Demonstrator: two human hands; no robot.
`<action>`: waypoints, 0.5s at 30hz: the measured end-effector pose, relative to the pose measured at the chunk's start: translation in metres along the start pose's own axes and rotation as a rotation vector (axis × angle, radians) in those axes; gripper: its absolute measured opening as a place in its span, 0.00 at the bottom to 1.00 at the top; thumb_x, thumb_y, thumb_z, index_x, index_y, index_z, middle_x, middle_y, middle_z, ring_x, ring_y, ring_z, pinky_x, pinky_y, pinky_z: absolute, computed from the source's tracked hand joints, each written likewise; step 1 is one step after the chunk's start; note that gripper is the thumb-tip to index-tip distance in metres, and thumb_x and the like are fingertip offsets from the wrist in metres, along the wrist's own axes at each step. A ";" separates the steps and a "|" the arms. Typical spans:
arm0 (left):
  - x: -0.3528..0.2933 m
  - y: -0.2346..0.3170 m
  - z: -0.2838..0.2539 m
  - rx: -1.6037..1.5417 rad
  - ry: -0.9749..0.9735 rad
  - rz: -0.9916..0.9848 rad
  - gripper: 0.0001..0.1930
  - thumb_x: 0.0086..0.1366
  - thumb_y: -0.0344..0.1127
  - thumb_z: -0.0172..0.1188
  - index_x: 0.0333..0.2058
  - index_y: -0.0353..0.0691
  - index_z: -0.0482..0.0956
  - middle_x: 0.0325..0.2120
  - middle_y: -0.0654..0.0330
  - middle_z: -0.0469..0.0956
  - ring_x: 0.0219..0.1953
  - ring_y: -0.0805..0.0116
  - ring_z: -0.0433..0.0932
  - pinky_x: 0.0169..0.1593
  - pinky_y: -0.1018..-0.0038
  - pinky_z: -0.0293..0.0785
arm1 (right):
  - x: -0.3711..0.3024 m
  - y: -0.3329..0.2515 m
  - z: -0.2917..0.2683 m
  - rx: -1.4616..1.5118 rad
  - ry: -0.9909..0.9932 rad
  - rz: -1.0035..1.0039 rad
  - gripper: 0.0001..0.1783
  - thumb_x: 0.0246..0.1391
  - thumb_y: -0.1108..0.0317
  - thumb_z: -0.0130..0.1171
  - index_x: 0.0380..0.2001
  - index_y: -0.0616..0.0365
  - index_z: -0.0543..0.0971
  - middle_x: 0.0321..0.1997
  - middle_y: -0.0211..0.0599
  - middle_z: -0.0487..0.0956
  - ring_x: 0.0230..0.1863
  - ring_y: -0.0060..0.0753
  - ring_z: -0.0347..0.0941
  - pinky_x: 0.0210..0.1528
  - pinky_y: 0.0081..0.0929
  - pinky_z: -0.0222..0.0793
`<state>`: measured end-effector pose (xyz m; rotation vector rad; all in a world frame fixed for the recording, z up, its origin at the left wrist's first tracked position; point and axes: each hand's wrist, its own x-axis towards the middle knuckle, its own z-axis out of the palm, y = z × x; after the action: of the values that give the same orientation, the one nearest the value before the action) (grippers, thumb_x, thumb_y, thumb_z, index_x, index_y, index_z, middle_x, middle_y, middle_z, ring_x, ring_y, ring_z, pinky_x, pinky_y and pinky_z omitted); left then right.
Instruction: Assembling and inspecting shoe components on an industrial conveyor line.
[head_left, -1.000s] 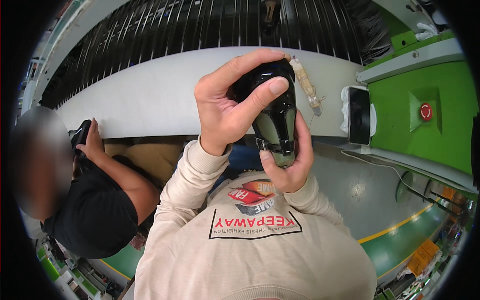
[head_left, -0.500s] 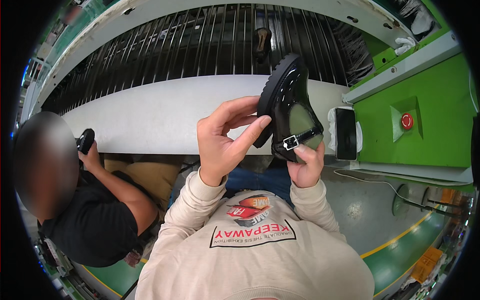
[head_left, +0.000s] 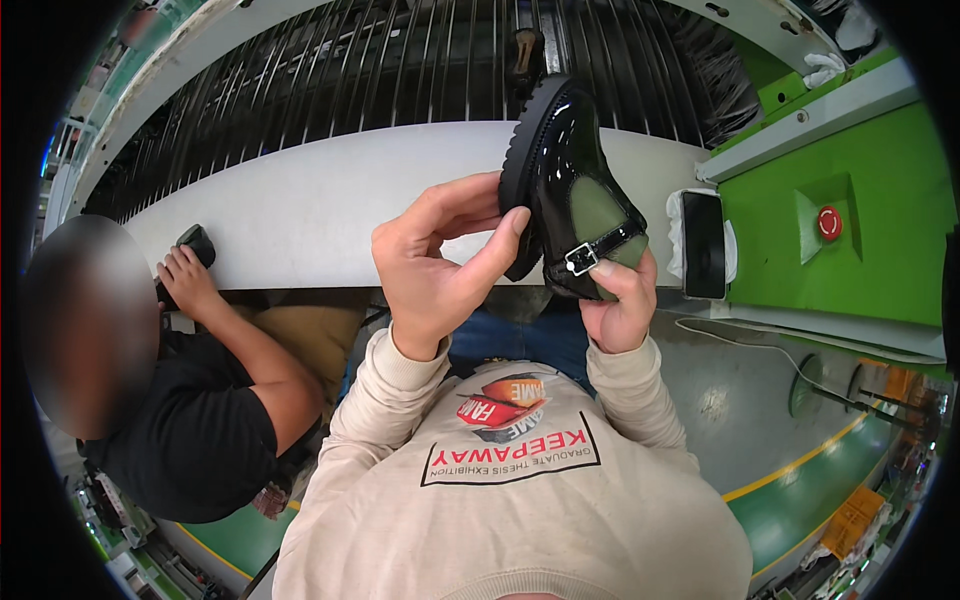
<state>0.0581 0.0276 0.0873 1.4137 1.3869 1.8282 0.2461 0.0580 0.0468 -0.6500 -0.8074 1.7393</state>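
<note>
A glossy black strap shoe with a chunky ridged sole is held up on its side in front of me, toe pointing away. A silver buckle fastens its strap, and olive-green material shows in the opening. My left hand grips the sole from the left, thumb near the heel and fingers behind. My right hand holds the heel end from the right, with its thumb by the buckle; its other fingers are mostly hidden.
A white ledge runs before a bed of metal rollers, where another dark shoe lies. At right are a phone and a green panel with a red button. A co-worker at left holds a dark shoe.
My hands and the shoe have shifted slightly, the shoe now showing a little further up and left. The co-worker's hand and shoe have moved onto the ledge. My grip looks the same.
</note>
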 end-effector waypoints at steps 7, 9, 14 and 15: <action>-0.004 0.000 0.000 0.027 0.029 0.012 0.15 0.61 0.19 0.75 0.48 0.26 0.86 0.37 0.51 0.91 0.40 0.68 0.91 0.49 0.72 0.89 | 0.004 0.004 0.007 -0.120 0.030 -0.095 0.29 0.53 0.71 0.58 0.60 0.67 0.78 0.53 0.41 0.85 0.52 0.34 0.82 0.59 0.31 0.77; -0.005 -0.002 0.000 0.052 0.034 0.022 0.15 0.62 0.19 0.75 0.47 0.26 0.86 0.37 0.51 0.91 0.40 0.68 0.91 0.48 0.73 0.88 | 0.003 0.004 0.007 -0.144 0.017 -0.114 0.28 0.53 0.70 0.59 0.59 0.67 0.78 0.52 0.40 0.85 0.51 0.32 0.82 0.58 0.30 0.76; -0.009 -0.009 -0.005 0.094 0.028 0.002 0.12 0.65 0.20 0.74 0.46 0.26 0.88 0.36 0.52 0.91 0.37 0.70 0.90 0.45 0.76 0.87 | 0.004 -0.002 0.001 -0.442 -0.035 -0.162 0.46 0.50 0.67 0.61 0.74 0.71 0.68 0.71 0.50 0.74 0.70 0.40 0.72 0.76 0.36 0.63; -0.008 -0.012 -0.009 0.063 0.005 -0.049 0.10 0.67 0.21 0.72 0.47 0.27 0.88 0.36 0.52 0.90 0.37 0.70 0.89 0.45 0.77 0.86 | 0.005 -0.002 0.000 -0.442 -0.035 -0.161 0.46 0.50 0.67 0.61 0.74 0.71 0.68 0.71 0.50 0.74 0.70 0.40 0.72 0.76 0.36 0.63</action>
<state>0.0506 0.0221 0.0728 1.3940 1.4810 1.7731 0.2456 0.0636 0.0481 -0.8222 -1.2519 1.4387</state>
